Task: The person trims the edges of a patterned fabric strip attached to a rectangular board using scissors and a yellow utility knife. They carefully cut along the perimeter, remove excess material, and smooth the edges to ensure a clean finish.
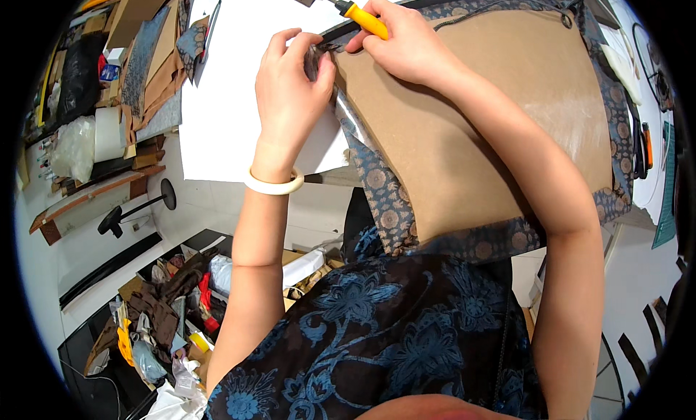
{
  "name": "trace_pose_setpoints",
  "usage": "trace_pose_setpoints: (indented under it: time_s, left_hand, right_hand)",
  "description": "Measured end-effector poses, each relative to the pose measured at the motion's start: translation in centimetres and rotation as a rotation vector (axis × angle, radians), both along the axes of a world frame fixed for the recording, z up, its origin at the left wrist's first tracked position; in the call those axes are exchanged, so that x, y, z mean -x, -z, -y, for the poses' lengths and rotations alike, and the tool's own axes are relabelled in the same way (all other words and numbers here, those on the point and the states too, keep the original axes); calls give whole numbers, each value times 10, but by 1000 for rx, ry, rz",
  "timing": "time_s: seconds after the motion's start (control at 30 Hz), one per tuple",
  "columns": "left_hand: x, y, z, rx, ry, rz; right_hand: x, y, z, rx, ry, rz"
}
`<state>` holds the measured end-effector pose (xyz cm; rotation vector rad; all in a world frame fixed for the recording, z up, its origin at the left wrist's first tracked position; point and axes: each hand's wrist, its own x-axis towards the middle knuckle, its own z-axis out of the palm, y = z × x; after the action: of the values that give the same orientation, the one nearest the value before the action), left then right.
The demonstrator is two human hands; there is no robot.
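A large brown board (478,122) lies in front of me, bordered by dark blue-grey fabric (380,195) with brown round flower motifs. My right hand (406,46) rests at its far left corner, fingers curled around a yellow-handled tool (366,19). The tool has a thin metal neck and a flat greyish head pointing up and left. Beside it, my left hand (293,93) pinches the fabric's shiny edge at that corner between thumb and fingers. The fingertips partly hide the fold. A dark cord (500,3) runs along the board's far edge.
A white sheet (232,93) covers the table to the left. Brown and patterned scraps (156,64) pile up at far left. Below stands a bin of mixed scraps (167,311). An orange-handled cutter (647,144) and green cutting mat (665,188) lie at the right.
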<state>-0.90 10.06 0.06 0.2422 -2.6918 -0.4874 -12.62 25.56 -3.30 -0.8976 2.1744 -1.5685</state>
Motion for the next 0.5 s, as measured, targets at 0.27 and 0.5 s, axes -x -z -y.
trace_pose_setpoints:
  time_s: [0.27,0.5]
  left_hand:
    - [7,-14,0,558,105,152]
    - [5,-13,0,627,137,256]
  right_hand:
    - [-1,4,0,34,-6,-11]
    - [-2,2,-1,28,7,-34]
